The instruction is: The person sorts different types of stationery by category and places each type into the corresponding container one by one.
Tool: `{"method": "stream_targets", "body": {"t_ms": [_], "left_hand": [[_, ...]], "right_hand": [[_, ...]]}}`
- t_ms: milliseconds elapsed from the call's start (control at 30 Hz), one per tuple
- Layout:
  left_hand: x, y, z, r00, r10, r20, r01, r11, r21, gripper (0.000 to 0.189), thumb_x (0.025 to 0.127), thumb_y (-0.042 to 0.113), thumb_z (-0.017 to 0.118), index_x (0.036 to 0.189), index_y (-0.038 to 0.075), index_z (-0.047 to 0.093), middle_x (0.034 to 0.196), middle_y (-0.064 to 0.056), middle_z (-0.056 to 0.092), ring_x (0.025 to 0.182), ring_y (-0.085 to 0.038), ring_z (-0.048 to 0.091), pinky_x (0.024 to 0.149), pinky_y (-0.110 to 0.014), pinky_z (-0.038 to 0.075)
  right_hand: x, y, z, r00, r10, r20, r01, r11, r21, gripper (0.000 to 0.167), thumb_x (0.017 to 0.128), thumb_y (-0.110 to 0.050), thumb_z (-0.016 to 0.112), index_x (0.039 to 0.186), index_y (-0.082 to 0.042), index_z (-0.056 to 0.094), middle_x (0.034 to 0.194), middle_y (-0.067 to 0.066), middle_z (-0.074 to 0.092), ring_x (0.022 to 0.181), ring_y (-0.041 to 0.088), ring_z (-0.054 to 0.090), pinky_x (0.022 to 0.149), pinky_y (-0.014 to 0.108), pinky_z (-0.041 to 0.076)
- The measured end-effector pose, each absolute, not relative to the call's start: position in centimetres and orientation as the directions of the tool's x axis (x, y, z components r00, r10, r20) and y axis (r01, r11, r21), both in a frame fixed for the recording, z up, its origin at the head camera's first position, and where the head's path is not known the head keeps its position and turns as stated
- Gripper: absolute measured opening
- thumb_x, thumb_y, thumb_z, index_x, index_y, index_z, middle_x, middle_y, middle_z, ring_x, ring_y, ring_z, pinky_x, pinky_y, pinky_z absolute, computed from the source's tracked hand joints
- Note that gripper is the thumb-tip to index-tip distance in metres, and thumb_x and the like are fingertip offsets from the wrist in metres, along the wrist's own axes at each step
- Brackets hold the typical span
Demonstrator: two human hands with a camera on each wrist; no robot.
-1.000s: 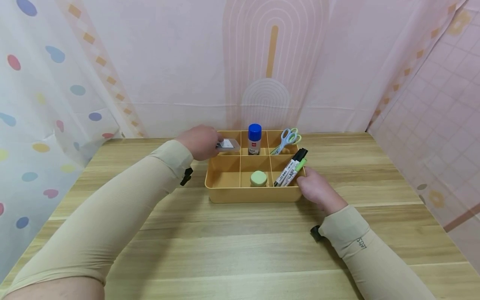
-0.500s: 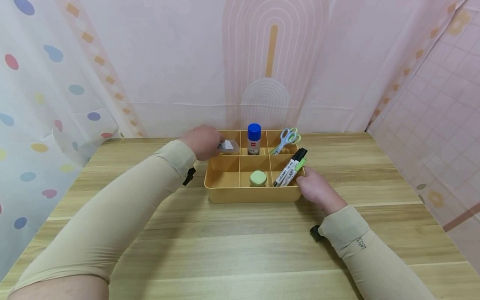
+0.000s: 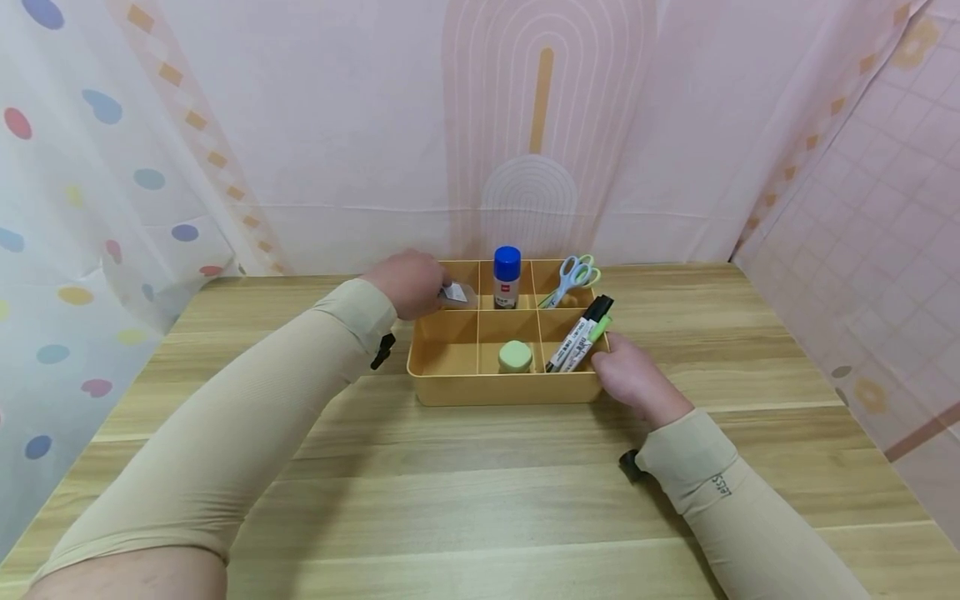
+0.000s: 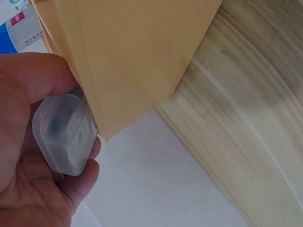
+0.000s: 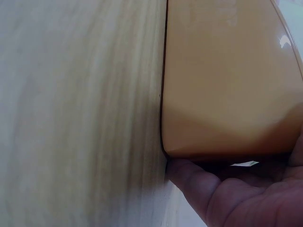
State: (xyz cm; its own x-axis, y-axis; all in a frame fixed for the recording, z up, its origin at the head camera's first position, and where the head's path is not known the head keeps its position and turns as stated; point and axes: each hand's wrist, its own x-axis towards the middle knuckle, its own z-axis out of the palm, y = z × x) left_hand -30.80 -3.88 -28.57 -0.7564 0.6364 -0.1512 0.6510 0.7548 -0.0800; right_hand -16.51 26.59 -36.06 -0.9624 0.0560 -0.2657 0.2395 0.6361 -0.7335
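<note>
A yellow organizer box (image 3: pixel 510 389) with several compartments stands on the table. My left hand (image 3: pixel 411 283) is over its back left compartment. The left hand's fingers curl around a small translucent plastic case (image 4: pixel 66 135) with a white label; the left wrist view shows it against the organizer's rim. At the front right corner, my right hand (image 3: pixel 633 375) grips the organizer's side wall, its thumb near the rim. Some right fingertips are hidden behind that wall; in the right wrist view, fingers (image 5: pixel 194 182) lie along the organizer's lower corner.
Inside the organizer, a blue-capped glue stick (image 3: pixel 506 279) stands back middle, with scissors (image 3: pixel 572 279) back right. A small round green-topped item (image 3: pixel 515 357) sits front middle. Markers (image 3: pixel 576 340) lean front right. A patterned curtain (image 3: pixel 337 150) hangs behind the wooden table (image 3: pixel 480 500).
My left hand has shifted slightly right, and the plastic case sits a little lower in the back left compartment. The right hand keeps its place on the organizer.
</note>
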Motion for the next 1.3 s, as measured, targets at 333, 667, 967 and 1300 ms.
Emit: {"method": "stream_targets", "body": {"t_ms": [333, 667, 967, 1300], "left_hand": [[-31.07, -3.76, -28.77, -0.764, 0.625, -0.158, 0.64, 0.765, -0.069, 0.022, 0.096, 0.014, 0.071, 0.116, 0.006, 0.077, 0.111, -0.012, 0.077, 0.094, -0.027, 0.067, 0.095, -0.044, 0.058], [-30.96, -3.96, -28.8, -0.754, 0.644, -0.128, 0.655, 0.753, -0.065, 0.017, 0.097, 0.017, 0.072, 0.11, 0.007, 0.077, 0.108, -0.012, 0.077, 0.092, -0.027, 0.067, 0.093, -0.044, 0.057], [-30.86, -4.01, -28.81, -0.766, 0.628, -0.139, 0.637, 0.771, -0.028, 0.017, 0.096, 0.011, 0.069, 0.111, 0.008, 0.076, 0.11, -0.012, 0.077, 0.092, -0.028, 0.065, 0.093, -0.044, 0.057], [-31.45, -4.37, -29.19, -0.764, 0.629, -0.141, 0.633, 0.774, 0.017, 0.026, 0.097, 0.015, 0.07, 0.122, 0.009, 0.074, 0.116, -0.012, 0.076, 0.098, -0.029, 0.067, 0.095, -0.047, 0.057]], "right_hand": [[-16.4, 26.52, -35.86, -0.959, 0.055, -0.278, 0.249, 0.635, -0.732, 0.059, 0.102, -0.016, 0.035, 0.16, -0.001, 0.038, 0.151, 0.024, 0.053, 0.131, 0.037, 0.05, 0.118, 0.059, 0.04], [-16.38, 26.53, -35.78, -0.955, 0.058, -0.289, 0.261, 0.626, -0.735, 0.061, 0.103, -0.016, 0.034, 0.162, -0.002, 0.034, 0.156, 0.024, 0.047, 0.135, 0.037, 0.046, 0.121, 0.06, 0.037], [-16.42, 26.55, -35.92, -0.958, 0.048, -0.282, 0.251, 0.611, -0.75, 0.06, 0.103, -0.015, 0.034, 0.161, -0.001, 0.035, 0.153, 0.024, 0.051, 0.133, 0.036, 0.049, 0.12, 0.059, 0.038], [-16.33, 26.5, -35.77, -0.955, 0.05, -0.293, 0.261, 0.612, -0.747, 0.062, 0.103, -0.015, 0.034, 0.163, -0.001, 0.032, 0.156, 0.024, 0.048, 0.136, 0.037, 0.048, 0.121, 0.06, 0.037]]}}
